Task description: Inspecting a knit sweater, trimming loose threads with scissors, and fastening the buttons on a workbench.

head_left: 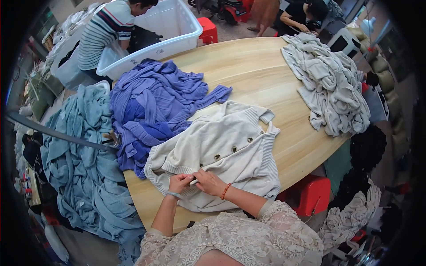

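Cream cardigan [222,146] on wooden table [266,66], hem pinched between both hands' fingers [194,179]

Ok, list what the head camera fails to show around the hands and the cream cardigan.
- Left hand and right hand: the fingertips pinch the cream cardigan, and what lies between them is too small to tell.
- The cardigan's left side runs under the purple knit pile.
- Blue garment heap: its lower part fades into the dark fisheye rim.
- White bin: a person in a striped shirt covers part of it.
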{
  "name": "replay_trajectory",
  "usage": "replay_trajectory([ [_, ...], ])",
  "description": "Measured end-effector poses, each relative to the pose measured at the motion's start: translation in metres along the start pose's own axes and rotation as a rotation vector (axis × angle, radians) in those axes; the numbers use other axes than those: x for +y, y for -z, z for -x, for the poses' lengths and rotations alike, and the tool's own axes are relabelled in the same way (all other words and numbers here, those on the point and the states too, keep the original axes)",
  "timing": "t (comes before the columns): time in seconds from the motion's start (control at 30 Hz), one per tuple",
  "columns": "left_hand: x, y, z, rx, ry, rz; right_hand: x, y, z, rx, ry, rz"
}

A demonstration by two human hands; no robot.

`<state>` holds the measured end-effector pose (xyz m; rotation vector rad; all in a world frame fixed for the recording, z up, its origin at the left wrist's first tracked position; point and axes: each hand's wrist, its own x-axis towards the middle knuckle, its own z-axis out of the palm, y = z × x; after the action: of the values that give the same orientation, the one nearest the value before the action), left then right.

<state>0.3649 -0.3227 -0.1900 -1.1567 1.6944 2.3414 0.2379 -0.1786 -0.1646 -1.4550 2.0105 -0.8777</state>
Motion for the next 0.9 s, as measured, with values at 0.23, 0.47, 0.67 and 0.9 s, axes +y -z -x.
replay_trajectory([
  [0.23, 0.002, -0.011, 0.03, -0.006, -0.476, -0.416, 0.01, -0.002, -0.001, -0.069, -0.028, -0.126],
  [0.47, 0.001, -0.024, 0.034, 0.208, -0.541, -0.553, 0.017, -0.012, 0.0, 0.009, -0.024, -0.27],
  [0.67, -0.002, -0.026, 0.029, 0.213, -0.482, -0.467, 0.013, -0.007, 0.003, 0.08, -0.111, -0.231],
  [0.9, -0.001, -0.017, 0.03, 0.176, -0.388, -0.403, 0.008, 0.006, 0.003, -0.08, -0.15, -0.328],
])
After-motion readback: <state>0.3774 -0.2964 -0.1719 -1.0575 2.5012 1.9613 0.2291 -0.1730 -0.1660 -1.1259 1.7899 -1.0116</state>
